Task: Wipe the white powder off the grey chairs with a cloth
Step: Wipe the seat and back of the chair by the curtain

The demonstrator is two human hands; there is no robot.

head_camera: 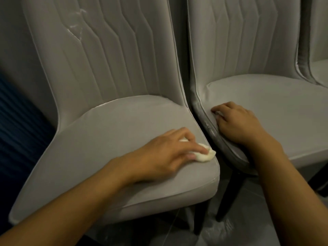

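Cloth [82, 156], pinched by left hand [159, 151], presses lower-centre grey chair [106, 139] seat corner; right hand [237, 121] likely steadies centre-right chair [276, 103], grasp unclear.

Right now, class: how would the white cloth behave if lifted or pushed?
Probably floppy: the cloth bunches in folds under the left hand. Likely light, being small and crumpled. It should drag rather than roll across the chair seat.

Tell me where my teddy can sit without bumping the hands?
On the left seat, the wide patch between its backrest, left edge and the left hand. On the right seat, right of the right hand, toward the third chair. Crowded: where both seats meet, with hands and cloth.
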